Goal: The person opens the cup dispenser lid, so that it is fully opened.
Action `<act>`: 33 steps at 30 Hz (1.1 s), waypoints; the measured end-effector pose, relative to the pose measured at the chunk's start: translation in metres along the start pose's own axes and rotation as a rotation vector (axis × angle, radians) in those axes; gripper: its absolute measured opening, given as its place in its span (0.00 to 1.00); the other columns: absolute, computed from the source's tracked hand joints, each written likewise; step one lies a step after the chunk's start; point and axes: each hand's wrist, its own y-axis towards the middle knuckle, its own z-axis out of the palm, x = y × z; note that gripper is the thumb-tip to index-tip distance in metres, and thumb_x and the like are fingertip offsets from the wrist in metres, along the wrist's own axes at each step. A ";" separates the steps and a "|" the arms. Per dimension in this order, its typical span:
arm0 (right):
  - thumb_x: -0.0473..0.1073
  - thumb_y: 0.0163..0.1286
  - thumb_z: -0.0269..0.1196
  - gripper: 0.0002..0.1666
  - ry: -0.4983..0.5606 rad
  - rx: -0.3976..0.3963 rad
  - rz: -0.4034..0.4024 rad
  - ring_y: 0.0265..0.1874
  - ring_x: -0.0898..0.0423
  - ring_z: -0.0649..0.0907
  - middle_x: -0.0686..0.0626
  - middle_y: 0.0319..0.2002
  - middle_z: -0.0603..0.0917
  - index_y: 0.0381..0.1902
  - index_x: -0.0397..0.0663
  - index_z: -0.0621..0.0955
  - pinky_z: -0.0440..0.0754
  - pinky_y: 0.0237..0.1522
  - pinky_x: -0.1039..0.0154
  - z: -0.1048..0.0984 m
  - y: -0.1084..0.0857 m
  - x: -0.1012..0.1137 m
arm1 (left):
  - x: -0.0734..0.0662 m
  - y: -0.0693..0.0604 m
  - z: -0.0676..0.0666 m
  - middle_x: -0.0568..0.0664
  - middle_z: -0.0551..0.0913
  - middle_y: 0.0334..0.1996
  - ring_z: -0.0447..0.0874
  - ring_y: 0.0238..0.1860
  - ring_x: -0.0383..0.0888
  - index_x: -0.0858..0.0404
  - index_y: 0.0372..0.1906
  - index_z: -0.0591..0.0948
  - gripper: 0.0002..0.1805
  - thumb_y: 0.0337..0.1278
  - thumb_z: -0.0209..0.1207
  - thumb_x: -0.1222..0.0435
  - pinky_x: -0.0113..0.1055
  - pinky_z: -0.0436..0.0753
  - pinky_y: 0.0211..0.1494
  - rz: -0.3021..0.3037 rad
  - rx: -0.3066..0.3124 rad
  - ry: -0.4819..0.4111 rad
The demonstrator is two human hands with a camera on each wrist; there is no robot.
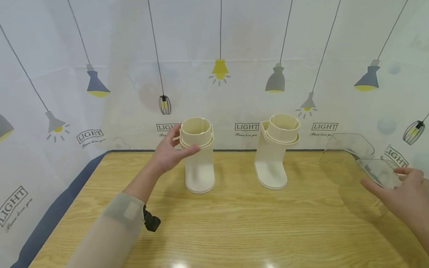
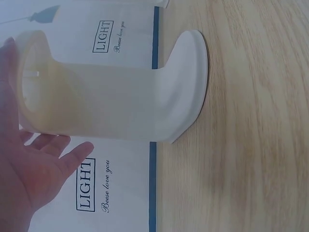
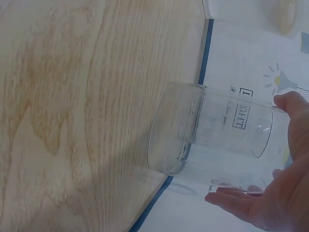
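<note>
Two cream plastic stands with round tops rest near the back edge of the table. At the left stand (image 1: 199, 167), my left hand (image 1: 169, 152) grips the round top, thumb across the front and fingers at its left side. In the left wrist view the same stand (image 2: 106, 101) shows its curved base on the wood. The right stand (image 1: 270, 159) is untouched. On the right, my right hand (image 1: 407, 192) holds a clear transparent canister (image 1: 378, 172) near its upper end, thumb and fingers on opposite sides. Another clear canister (image 1: 349, 141) appears behind it; their outlines overlap.
The wooden table (image 1: 223, 226) has a dark blue edge along its back and left. A white cloth backdrop (image 1: 191, 38) printed with hanging lamps rises behind. A dark strap piece (image 1: 151, 220) is on the left wrist.
</note>
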 end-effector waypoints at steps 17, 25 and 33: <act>0.74 0.74 0.64 0.72 -0.015 -0.017 -0.015 0.52 0.24 0.69 0.11 0.72 0.48 0.83 0.22 0.45 0.80 0.39 0.35 0.003 0.002 -0.005 | 0.001 0.002 0.002 0.57 0.60 0.88 0.59 0.87 0.64 0.40 0.91 0.50 0.61 0.63 0.77 0.45 0.65 0.74 0.80 0.007 0.028 -0.025; 0.69 0.75 0.65 0.65 0.012 -0.152 -0.063 0.54 0.23 0.69 0.16 0.78 0.46 0.85 0.30 0.48 0.74 0.43 0.39 -0.004 -0.008 0.017 | 0.000 0.003 0.002 0.58 0.61 0.87 0.60 0.87 0.64 0.43 0.92 0.48 0.62 0.64 0.76 0.45 0.67 0.70 0.82 0.004 0.038 -0.024; 0.56 0.83 0.58 0.49 0.172 -0.169 -0.275 0.79 0.19 0.58 0.27 0.86 0.47 0.90 0.44 0.53 0.58 0.73 0.17 -0.002 -0.031 0.076 | -0.001 -0.002 -0.003 0.55 0.56 0.90 0.56 0.89 0.59 0.45 0.92 0.44 0.65 0.63 0.75 0.41 0.61 0.70 0.84 -0.006 0.040 -0.005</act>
